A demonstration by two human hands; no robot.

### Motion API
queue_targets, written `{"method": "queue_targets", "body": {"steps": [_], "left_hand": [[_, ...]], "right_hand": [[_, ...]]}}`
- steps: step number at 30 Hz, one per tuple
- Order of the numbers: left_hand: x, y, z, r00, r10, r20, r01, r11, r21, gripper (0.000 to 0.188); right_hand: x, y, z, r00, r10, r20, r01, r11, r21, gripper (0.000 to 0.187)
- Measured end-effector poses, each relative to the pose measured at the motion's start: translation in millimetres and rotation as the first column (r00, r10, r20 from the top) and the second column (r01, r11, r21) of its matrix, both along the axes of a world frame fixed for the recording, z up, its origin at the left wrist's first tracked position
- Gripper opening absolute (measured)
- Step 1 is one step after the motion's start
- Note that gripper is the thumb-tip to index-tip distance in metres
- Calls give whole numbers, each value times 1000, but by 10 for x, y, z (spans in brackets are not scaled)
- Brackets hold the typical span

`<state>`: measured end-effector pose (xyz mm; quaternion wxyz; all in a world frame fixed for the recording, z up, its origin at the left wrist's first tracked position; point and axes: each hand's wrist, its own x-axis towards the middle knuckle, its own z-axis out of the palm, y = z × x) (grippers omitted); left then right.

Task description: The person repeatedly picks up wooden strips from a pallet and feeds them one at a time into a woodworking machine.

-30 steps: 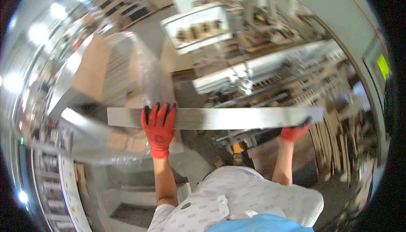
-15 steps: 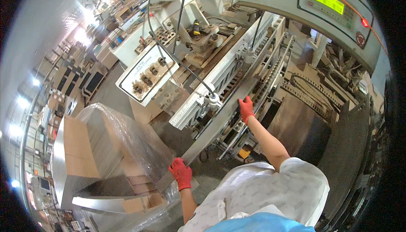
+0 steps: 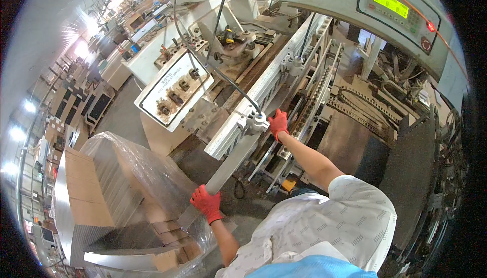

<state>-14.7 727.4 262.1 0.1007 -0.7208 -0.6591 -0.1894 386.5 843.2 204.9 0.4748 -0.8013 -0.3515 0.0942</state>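
Note:
A long flat grey panel (image 3: 234,160) runs slantwise from beside the wrapped stack into the machine, under its white clamp rail (image 3: 276,80). My left hand (image 3: 206,203), in a red glove, is closed around the panel's near end. My right hand (image 3: 278,124), gloved in red too, grips the panel's edge farther up, beside a round white clamp (image 3: 257,124). The panel's far end is hidden beneath the rail and clamps. Fingers of both hands are partly hidden by the gloves' backs and the panel.
At left stands a plastic-wrapped stack of panels (image 3: 91,187). A control box with knobs (image 3: 175,91) juts out beyond it. Overhead hangs a panel with a lit green screen (image 3: 390,3). Black hoses (image 3: 223,75) dangle over the rail; metal roller rails (image 3: 317,85) lie at right.
Both hands have shifted left with the panel, which now lies closer to and under the clamp rail. The view has also moved slightly.

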Motion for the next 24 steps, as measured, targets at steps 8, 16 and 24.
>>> {"method": "queue_targets", "body": {"steps": [8, 16, 24], "left_hand": [[36, 70, -90, 999, -1, -49, -6, 992, -130, 52], [77, 196, -241, 996, -93, 14, 94, 985, -141, 45], [214, 14, -148, 981, -15, -195, -8, 993, -116, 40]], "right_hand": [[118, -140, 94, 978, 192, 79, -195, 980, 39, 40], [177, -285, 161, 987, 86, 136, -92, 995, 38, 38], [28, -312, 158, 991, 31, 133, -46, 993, 108, 39]]}}
